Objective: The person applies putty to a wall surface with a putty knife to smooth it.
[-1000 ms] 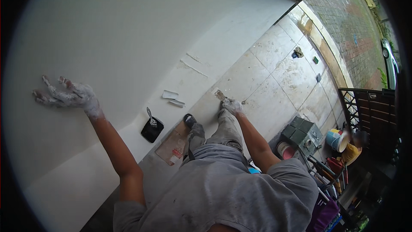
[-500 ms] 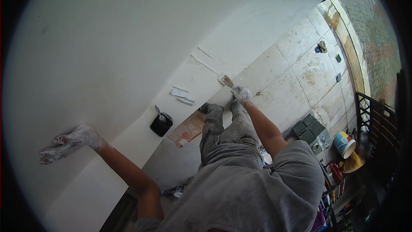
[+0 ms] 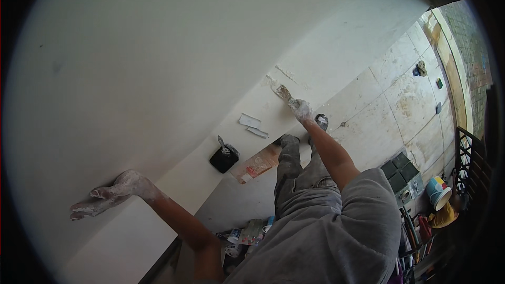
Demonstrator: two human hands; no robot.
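Right hand [image 3: 302,110] moved up wall [image 3: 158,63]; putty knife [image 3: 284,93] blade blurred.

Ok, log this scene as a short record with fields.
Setting: white wall above a tiled floor
Left hand: flat on the wall, open, smeared white
Right hand: grip shut on a putty knife, blade at a rough patch low on the wall
Floor items: black tub with a tool standing in it, flattened cardboard
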